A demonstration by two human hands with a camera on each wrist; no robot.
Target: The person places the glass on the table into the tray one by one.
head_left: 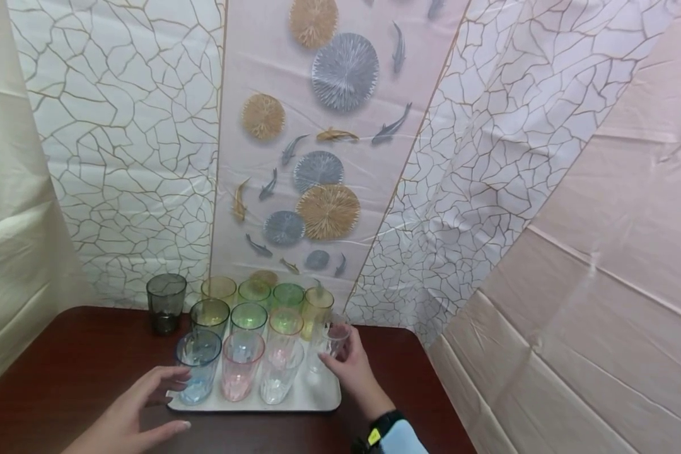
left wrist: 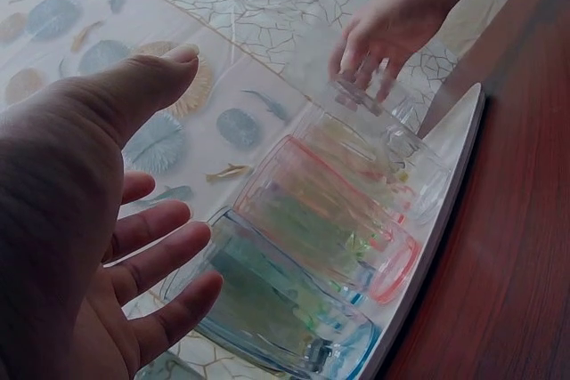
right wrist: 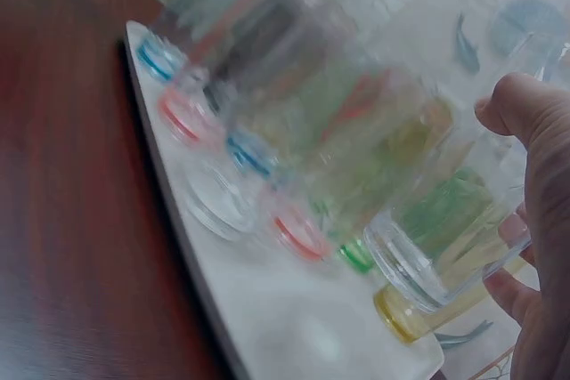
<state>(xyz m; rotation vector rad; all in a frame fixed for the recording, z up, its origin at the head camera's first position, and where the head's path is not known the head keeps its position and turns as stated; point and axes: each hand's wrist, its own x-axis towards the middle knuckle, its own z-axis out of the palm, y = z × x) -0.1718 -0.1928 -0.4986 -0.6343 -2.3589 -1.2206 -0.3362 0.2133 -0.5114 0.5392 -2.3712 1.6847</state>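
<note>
A clear drinking glass (head_left: pixel 321 354) is in my right hand (head_left: pixel 353 373), over the right side of a white tray (head_left: pixel 321 396). In the right wrist view, the thumb and fingers grip this clear glass (right wrist: pixel 427 238) from its sides. It looks tilted there, its base close to a yellow glass (right wrist: pixel 398 313). My left hand (head_left: pixel 130 410) is beside the front left corner of the tray, fingers spread and holding nothing. Nearest to it stands a blue glass (head_left: pixel 197 373), then a pink glass (head_left: pixel 241 372) and another clear glass (head_left: pixel 278 378) in the front row.
Behind the front row, several green, yellow and pinkish glasses, such as a green glass (head_left: pixel 288 296), stand upright on the tray. A dark grey glass (head_left: pixel 166 299) stands off the tray at the back left. Patterned curtains (head_left: pixel 119 157) border the dark brown table (head_left: pixel 397 359).
</note>
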